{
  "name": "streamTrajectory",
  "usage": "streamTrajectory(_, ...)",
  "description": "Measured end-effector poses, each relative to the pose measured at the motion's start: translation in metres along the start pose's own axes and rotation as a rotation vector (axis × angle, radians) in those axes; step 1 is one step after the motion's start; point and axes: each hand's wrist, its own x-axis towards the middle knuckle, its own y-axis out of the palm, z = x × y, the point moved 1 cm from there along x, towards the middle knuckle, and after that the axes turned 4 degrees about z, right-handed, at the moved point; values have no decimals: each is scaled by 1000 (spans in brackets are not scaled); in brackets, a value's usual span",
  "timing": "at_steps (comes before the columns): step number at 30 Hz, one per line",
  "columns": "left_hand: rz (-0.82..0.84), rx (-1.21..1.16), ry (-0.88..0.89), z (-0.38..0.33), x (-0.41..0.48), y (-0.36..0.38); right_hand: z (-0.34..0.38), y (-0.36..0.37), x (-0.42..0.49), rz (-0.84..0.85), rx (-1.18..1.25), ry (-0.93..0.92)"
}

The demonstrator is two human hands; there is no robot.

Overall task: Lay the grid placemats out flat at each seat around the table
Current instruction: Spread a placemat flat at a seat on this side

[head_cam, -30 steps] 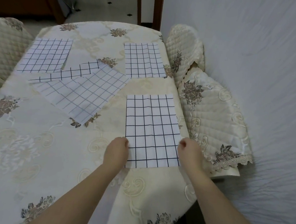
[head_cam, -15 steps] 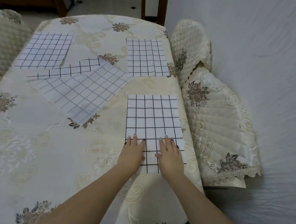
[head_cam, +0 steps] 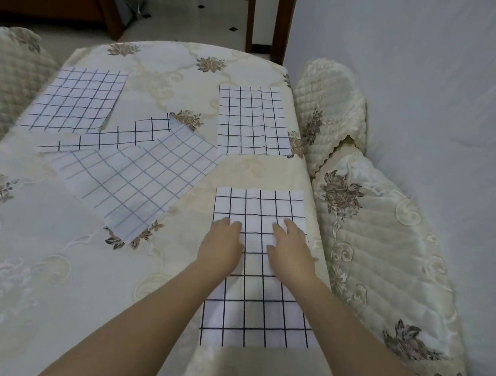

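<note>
While both flat, open hands (head_cam: 291,246) press it, the nearest placemat (head_cam: 254,305) lies lengthwise away from the person.

White black-grid placemats (head_cam: 257,206) flat along table (head_cam: 45,261) edges, two overlapping mid-table.

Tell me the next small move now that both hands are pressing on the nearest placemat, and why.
Probably lift both hands and reach for the loose pile at the centre: the near placemat already lies flat, while two mats there overlap at an angle, at no seat.
</note>
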Motion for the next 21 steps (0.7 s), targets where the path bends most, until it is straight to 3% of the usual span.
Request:
streamTrajectory(13, 179, 175, 92, -3, 105, -11, 15, 7, 120, 164, -170, -148)
streamTrajectory(21, 263, 225, -21, 8, 113, 5, -9, 4, 127, 199, -212, -85)
